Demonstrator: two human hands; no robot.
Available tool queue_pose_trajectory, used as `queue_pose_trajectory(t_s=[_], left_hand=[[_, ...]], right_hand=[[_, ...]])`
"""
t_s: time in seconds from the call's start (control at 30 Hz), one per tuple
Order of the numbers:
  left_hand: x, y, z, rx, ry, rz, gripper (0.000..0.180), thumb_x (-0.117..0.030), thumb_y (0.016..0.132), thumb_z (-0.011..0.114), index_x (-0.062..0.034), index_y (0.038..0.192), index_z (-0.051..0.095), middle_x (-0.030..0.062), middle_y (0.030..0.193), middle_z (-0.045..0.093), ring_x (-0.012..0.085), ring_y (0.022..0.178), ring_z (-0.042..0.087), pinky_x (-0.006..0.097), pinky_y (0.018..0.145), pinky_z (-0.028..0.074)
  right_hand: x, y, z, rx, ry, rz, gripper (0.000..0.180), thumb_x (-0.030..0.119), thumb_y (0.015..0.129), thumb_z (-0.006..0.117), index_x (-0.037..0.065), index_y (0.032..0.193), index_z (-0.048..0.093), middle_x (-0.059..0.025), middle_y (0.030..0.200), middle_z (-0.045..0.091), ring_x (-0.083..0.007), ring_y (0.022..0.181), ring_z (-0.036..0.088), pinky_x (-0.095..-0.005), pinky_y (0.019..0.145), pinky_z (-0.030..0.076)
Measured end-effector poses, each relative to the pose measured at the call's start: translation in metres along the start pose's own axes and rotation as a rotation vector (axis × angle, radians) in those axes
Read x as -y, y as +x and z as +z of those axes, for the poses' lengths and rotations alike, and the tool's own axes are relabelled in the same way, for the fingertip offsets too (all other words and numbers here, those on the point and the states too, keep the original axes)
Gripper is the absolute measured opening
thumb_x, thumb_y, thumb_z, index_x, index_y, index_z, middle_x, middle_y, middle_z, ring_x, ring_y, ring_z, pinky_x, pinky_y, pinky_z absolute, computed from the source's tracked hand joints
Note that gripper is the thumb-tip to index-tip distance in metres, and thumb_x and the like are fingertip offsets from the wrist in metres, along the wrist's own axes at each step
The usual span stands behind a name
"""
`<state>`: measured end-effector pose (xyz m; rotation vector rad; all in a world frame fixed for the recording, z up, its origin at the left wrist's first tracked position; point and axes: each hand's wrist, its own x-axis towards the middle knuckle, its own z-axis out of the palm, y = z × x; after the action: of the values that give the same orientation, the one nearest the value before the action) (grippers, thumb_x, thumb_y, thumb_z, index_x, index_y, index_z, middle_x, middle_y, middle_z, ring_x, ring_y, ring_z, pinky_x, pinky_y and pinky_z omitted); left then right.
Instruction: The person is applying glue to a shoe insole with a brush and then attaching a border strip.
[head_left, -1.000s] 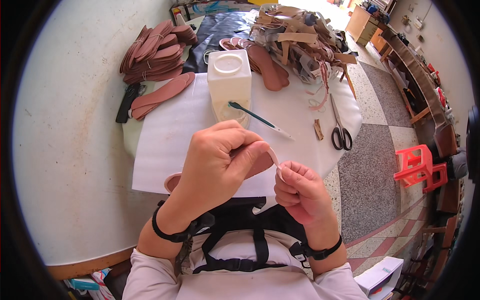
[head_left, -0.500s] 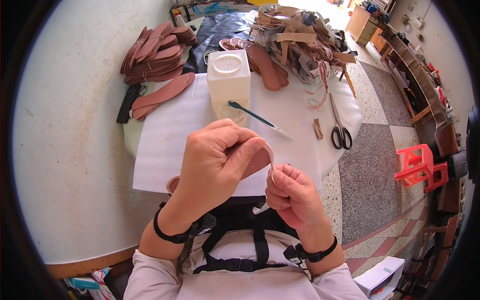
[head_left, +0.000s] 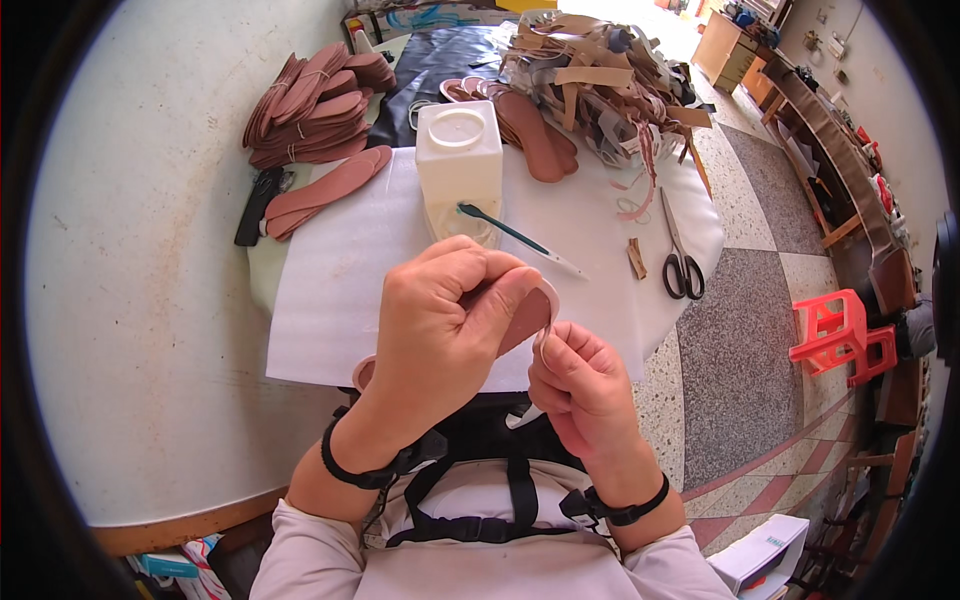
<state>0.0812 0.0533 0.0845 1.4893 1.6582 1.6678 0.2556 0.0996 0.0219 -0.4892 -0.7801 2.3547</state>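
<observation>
My left hand (head_left: 435, 325) is closed around a reddish-brown insole (head_left: 525, 322), thumb on its near face. The rounded end bends up toward the right, and the other end (head_left: 364, 374) peeks out left of my wrist. With thumb and forefinger, my right hand (head_left: 583, 385) pinches a thin pale strip at the insole's right edge. A whitish tail of strip (head_left: 522, 416) hangs below that hand. Just beyond my left hand, a white square plastic container (head_left: 460, 170) stands on the white sheet (head_left: 335, 290). A dark-green brush with a white handle (head_left: 525, 242) leans beside it.
Bundled insoles (head_left: 310, 110) are piled at the back left, near two loose insoles (head_left: 325, 195). More insoles (head_left: 530, 140) lie behind the container. A heap of leather scraps (head_left: 600, 80) fills the back right. Black-handled scissors (head_left: 683, 272) lie at the right edge; a red stool (head_left: 830, 330) stands beyond.
Both hands have shifted slightly; the left moved right with the insole, and the insole's curved end now sits closer to upright beside my right fingers. The pinch continues.
</observation>
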Motion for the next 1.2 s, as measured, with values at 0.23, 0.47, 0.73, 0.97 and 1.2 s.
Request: queue_pose_trajectory(t_s=[0.23,0.47,0.73,0.97,1.2], left_hand=[[0.007,-0.002,0.009,-0.083,0.01,0.059,0.006,-0.003,0.093,0.075,0.0022,0.091,0.077,0.0086,0.075,0.066,0.016,0.065,0.06,0.029,0.058,0.046],[0.009,-0.004,0.016,-0.112,-0.016,0.052,0.009,-0.006,0.094,0.076,0.0026,0.091,0.077,0.008,0.076,0.065,0.015,0.065,0.059,0.029,0.059,0.046],[0.006,-0.005,0.015,-0.065,-0.004,-0.042,0.01,-0.007,0.096,0.075,0.0032,0.094,0.077,0.0052,0.083,0.068,0.0111,0.075,0.06,0.025,0.068,0.047],[0.005,-0.004,0.016,-0.078,-0.008,-0.054,0.012,-0.008,0.096,0.076,0.0034,0.094,0.077,0.0046,0.082,0.068,0.0101,0.074,0.059,0.024,0.067,0.046],[0.008,-0.006,0.019,-0.098,0.01,-0.047,0.013,-0.009,0.097,0.076,0.0031,0.094,0.077,0.0048,0.083,0.069,0.0097,0.074,0.061,0.025,0.067,0.048]], right_hand=[[-0.005,0.001,0.013,-0.141,-0.124,-0.104,0.014,0.017,0.107,0.064,0.004,0.106,0.064,0.0063,0.072,0.045,-0.0035,0.056,0.034,-0.0206,0.05,0.027],[-0.01,0.003,0.006,-0.16,-0.15,-0.175,0.014,0.015,0.104,0.069,0.002,0.106,0.066,0.0045,0.079,0.057,-0.0023,0.058,0.042,-0.0206,0.051,0.03],[-0.013,0.005,0.008,-0.213,-0.13,-0.242,0.014,0.012,0.101,0.074,0.003,0.106,0.066,0.0051,0.08,0.061,-0.0008,0.059,0.043,-0.0204,0.05,0.03],[-0.014,0.008,0.01,-0.23,-0.203,-0.371,0.014,0.009,0.1,0.074,0.004,0.107,0.064,0.0061,0.083,0.062,0.0001,0.066,0.046,-0.0184,0.055,0.033],[-0.019,0.008,0.013,-0.312,-0.407,-0.496,0.01,0.004,0.1,0.072,-0.002,0.107,0.068,0.0051,0.087,0.062,-0.0005,0.073,0.049,-0.0169,0.061,0.038]])
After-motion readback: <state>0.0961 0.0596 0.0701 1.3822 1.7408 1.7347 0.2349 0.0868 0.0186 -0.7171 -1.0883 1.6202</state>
